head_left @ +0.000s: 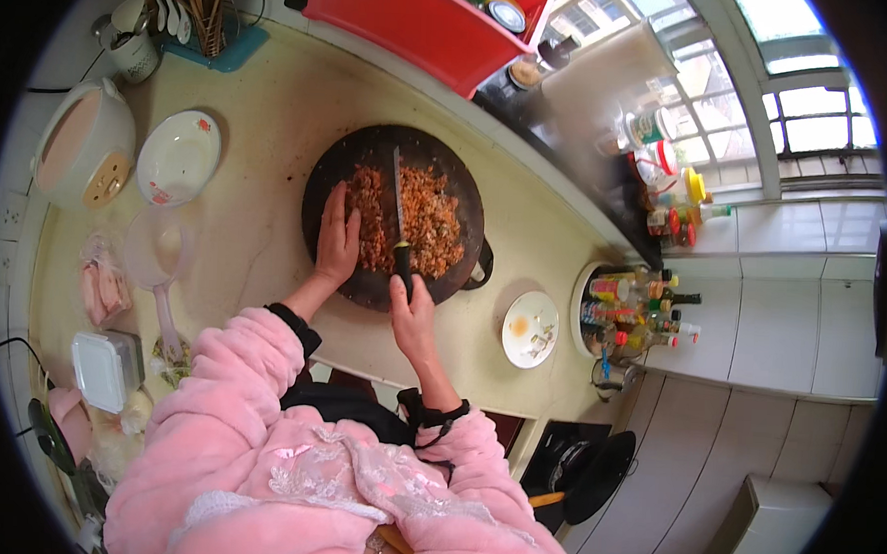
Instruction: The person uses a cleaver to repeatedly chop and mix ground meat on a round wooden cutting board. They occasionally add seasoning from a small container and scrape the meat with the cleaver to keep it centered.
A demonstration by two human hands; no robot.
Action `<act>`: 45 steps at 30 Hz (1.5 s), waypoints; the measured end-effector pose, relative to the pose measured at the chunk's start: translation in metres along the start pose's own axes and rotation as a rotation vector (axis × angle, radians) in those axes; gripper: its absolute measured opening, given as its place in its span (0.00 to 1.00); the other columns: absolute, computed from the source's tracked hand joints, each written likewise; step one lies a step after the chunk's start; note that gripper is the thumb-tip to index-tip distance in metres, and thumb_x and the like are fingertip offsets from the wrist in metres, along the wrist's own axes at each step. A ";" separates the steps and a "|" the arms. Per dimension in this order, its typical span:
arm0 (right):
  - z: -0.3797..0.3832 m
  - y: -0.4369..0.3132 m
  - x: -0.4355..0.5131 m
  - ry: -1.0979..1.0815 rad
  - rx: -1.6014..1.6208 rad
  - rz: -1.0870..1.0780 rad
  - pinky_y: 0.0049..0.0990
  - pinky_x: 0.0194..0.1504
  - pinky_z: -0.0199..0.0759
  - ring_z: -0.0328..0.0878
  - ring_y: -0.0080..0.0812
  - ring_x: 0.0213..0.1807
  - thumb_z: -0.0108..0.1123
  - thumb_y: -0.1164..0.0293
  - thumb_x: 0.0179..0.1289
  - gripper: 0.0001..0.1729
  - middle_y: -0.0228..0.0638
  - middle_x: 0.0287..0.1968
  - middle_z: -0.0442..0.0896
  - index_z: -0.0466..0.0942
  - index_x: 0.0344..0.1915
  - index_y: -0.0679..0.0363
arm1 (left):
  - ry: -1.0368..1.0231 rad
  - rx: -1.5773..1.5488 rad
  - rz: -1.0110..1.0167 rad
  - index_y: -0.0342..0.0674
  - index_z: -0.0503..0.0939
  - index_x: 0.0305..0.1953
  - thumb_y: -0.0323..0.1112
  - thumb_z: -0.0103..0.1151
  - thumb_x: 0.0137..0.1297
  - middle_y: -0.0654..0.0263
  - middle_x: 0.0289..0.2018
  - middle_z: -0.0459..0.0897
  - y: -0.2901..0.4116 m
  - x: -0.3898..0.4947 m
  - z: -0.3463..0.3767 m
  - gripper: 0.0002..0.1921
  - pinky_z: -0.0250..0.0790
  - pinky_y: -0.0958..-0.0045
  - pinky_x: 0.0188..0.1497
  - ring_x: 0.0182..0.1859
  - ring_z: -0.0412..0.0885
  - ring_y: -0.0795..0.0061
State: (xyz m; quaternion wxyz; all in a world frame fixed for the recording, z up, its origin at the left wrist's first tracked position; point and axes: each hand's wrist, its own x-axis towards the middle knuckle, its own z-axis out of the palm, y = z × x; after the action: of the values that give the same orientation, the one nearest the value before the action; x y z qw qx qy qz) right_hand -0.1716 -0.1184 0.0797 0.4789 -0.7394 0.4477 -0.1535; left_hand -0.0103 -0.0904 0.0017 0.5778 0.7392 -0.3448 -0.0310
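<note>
My right hand [414,316] grips the black handle of a kitchen knife [399,195]. I see its blade nearly edge-on, standing in a mound of reddish chopped filling [427,218], with chopped pieces on both sides. Beneath lies a round dark chopping board [327,156] with a black loop handle at its right edge. My left hand [339,237] rests at the left side of the mound, fingers extended, thumb apart, holding nothing. Whether its palm touches the board is hidden.
On the left are a white bowl [176,158], a rice cooker [82,147], a clear ladle [163,326], bagged meat [104,287] and a lidded container [103,368]. To the right stand a small stained bowl [530,328], a bottle rack [585,311] and a wok [601,480].
</note>
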 end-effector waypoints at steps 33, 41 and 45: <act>-0.021 0.013 -0.004 -0.118 -0.029 -0.092 0.48 0.40 0.73 0.79 0.61 0.40 0.56 0.62 0.58 0.28 0.64 0.35 0.79 0.62 0.46 0.77 | -0.720 -0.649 -0.917 0.42 0.78 0.35 0.46 0.55 0.69 0.73 0.30 0.78 0.074 -0.010 0.005 0.14 0.64 0.78 0.32 0.31 0.72 0.85; -0.243 0.047 0.013 0.263 0.037 -0.351 0.36 0.44 0.75 0.81 0.41 0.43 0.60 0.59 0.58 0.15 0.42 0.40 0.83 0.81 0.36 0.59 | -0.555 -0.620 -0.973 0.37 0.77 0.43 0.35 0.55 0.69 0.68 0.30 0.80 0.073 -0.010 0.008 0.08 0.73 0.75 0.35 0.31 0.78 0.76; -0.458 0.110 0.027 1.014 -0.054 -0.201 0.29 0.32 0.74 0.81 0.34 0.27 0.63 0.64 0.58 0.11 0.39 0.24 0.82 0.80 0.29 0.62 | -0.419 -0.610 -0.985 0.41 0.76 0.40 0.36 0.55 0.69 0.72 0.28 0.79 0.084 -0.012 0.005 0.07 0.74 0.79 0.29 0.28 0.77 0.82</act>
State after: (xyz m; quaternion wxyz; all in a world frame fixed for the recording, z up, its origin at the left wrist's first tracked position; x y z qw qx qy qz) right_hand -0.5140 -0.4173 0.2075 0.1654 -0.6235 0.5543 -0.5260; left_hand -0.0616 -0.0964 0.0693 0.6009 0.5913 -0.0446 -0.5359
